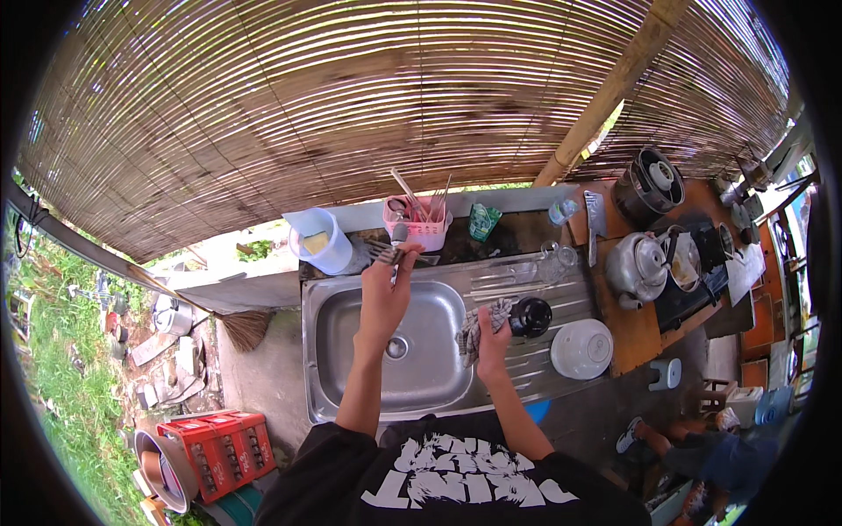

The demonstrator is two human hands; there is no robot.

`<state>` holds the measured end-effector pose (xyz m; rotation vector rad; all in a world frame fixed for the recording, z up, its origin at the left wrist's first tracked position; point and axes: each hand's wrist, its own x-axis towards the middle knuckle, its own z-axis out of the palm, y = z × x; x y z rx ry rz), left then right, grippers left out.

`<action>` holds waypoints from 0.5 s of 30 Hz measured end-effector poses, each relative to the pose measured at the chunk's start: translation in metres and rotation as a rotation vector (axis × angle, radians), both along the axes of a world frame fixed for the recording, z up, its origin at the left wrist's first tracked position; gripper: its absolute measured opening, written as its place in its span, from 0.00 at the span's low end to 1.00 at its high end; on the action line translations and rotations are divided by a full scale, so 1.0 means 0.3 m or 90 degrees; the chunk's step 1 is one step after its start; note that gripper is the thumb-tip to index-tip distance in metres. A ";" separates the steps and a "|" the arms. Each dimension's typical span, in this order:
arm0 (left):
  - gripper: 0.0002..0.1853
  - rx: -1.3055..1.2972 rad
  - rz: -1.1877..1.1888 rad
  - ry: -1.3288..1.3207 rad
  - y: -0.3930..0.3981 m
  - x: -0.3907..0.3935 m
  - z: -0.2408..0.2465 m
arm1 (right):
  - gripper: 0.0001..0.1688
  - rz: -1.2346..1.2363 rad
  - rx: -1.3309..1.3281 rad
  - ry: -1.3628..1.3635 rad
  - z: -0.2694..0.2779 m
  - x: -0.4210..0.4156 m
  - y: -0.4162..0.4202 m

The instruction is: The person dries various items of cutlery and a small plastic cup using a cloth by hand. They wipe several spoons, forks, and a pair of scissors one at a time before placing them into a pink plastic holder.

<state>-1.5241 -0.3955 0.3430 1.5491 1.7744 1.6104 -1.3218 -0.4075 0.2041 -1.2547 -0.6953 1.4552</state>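
My left hand (387, 289) is raised over the back of the steel sink (421, 388), closed around several pieces of cutlery (388, 253), with fork tines and a spoon among them. Just behind it stands a pink plastic cutlery basket (427, 233) holding spoons, forks and other utensils. In my right hand (493, 342) is a bunched checkered cloth (475, 332), over the border between sink bowl and drainboard. Right beside the cloth, a black round container or bowl (531, 317) rests on the drainboard. An overturned white bowl (581, 349) and glass mugs (558, 258) are also there.
A translucent pitcher (332, 250) with a sponge stands behind the sink at left. A green packet (484, 221) lies behind the drainboard. To the right are a cleaver (594, 214), a metal kettle (637, 266) and a stove (697, 299). Another person (717, 460) is at lower right.
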 end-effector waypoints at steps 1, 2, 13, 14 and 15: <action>0.09 0.025 0.029 0.016 0.065 -0.009 -0.013 | 0.21 0.018 -0.009 0.008 -0.006 0.011 0.024; 0.09 -0.010 0.049 0.019 0.117 -0.013 -0.012 | 0.22 0.037 -0.019 0.015 -0.011 0.020 0.052; 0.10 -0.142 0.194 -0.028 0.494 0.054 -0.238 | 0.19 0.076 -0.048 -0.003 -0.100 0.082 0.355; 0.10 -0.147 0.199 -0.030 0.507 0.045 -0.270 | 0.19 0.068 -0.052 0.007 -0.100 0.081 0.373; 0.11 -0.143 0.201 -0.036 0.535 0.046 -0.281 | 0.18 0.071 -0.047 0.000 -0.112 0.091 0.393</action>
